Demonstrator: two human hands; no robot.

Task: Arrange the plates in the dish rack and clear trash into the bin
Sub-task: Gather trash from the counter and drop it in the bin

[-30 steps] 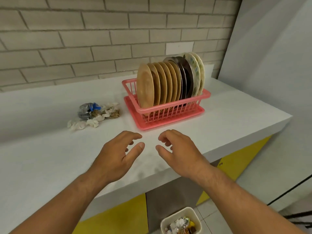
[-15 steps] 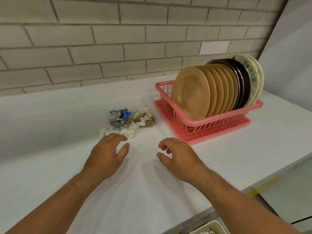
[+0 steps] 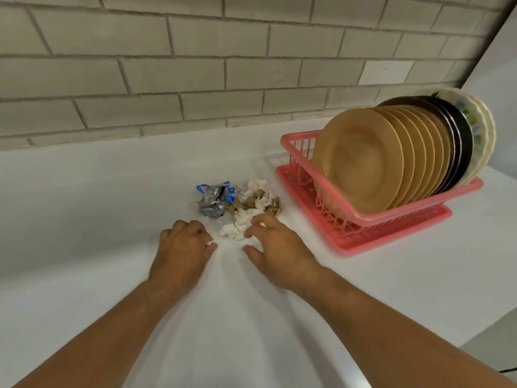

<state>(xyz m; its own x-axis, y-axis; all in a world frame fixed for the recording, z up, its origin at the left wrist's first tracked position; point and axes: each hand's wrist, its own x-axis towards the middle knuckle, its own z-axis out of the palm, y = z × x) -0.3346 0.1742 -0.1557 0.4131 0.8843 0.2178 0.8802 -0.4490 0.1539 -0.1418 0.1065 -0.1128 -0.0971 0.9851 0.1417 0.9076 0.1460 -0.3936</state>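
Currently, your left hand [image 3: 183,249] rests knuckles-up on the white counter [image 3: 84,219] with its fingers curled under. Whether it pinches a white scrap cannot be determined through the blur. Your right hand [image 3: 279,249] is spread and relaxed, with its fingertips at the near edge of the trash pile [image 3: 246,211] of crumpled paper. A silver-and-blue wrapper [image 3: 212,201] lies at the pile's left. Further right, the pink dish rack [image 3: 391,222] holds the plates [image 3: 361,166] upright in a row.

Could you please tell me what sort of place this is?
Most likely a kitchen or dishwashing area: a pink dish rack full of upright plates stands on a white counter against a tiled wall, with trash beside it.
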